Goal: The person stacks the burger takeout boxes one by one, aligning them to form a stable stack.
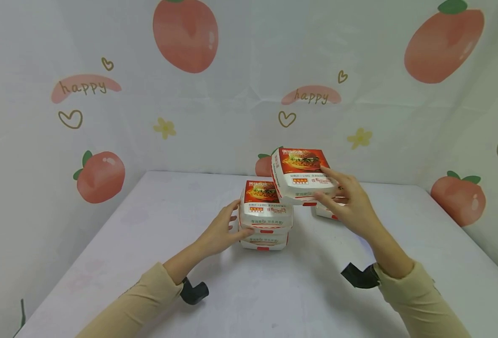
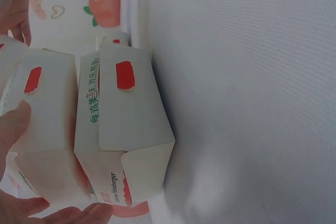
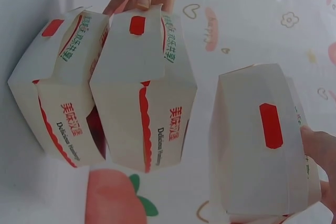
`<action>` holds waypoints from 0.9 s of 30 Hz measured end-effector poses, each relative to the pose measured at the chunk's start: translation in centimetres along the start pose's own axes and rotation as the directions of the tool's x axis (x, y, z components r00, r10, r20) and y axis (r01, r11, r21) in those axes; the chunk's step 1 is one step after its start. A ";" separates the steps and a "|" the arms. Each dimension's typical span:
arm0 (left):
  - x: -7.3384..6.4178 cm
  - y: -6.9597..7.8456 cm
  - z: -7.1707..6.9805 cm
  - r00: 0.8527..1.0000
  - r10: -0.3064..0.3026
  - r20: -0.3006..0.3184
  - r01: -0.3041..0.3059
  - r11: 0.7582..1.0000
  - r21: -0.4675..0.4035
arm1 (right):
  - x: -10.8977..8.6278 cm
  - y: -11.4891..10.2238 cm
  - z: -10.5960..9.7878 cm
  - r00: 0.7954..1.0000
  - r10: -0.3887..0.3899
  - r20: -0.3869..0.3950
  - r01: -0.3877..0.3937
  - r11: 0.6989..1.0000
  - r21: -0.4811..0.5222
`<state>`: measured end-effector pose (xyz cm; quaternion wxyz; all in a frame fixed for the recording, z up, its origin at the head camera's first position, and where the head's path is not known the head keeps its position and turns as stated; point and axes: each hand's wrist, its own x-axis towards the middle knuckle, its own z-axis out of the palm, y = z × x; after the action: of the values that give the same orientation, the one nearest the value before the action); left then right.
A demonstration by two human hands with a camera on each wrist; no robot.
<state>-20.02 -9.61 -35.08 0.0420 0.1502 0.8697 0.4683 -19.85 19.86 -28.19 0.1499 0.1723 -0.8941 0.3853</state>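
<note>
Two white burger boxes with red tabs stand stacked at mid-table. My left hand [image 1: 220, 233] holds the upper burger box [image 1: 266, 216] at its left side, thumb on the front and fingers along the side. Directly beneath it is the lower burger box [image 1: 264, 241]. Up and to the right, my right hand [image 1: 352, 203] grips a third burger box [image 1: 305, 184] by its right side. This raised box is tilted, and the right wrist view shows it apart from the stack. Its lid carries a red burger picture.
Another burger box [image 1: 328, 212] sits on the white tabletop [image 1: 249, 295] behind the right hand, mostly hidden. A white curtain [image 1: 232, 126] with peach prints hangs behind and along the sides of the table. Black wrist mounts [image 1: 195, 292] show below both hands.
</note>
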 end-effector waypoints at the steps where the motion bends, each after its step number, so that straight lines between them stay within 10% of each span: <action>1: 0.0 0.0 0.0 1.000 -0.001 0.001 0.001 1.000 0.000 | 0.1 -0.1 0.1 1.000 0.002 0.000 -0.002 1.000 0.000; 27: 0.0 0.2 0.1 1.000 -0.002 -0.005 0.002 1.000 -0.002 | 0.5 -1.4 2.1 1.000 0.002 0.028 -0.003 0.999 0.035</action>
<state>-19.96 -9.50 -34.99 0.0402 0.1480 0.8695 0.4696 -20.01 17.32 -28.47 0.1340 0.1792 -0.8894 0.3986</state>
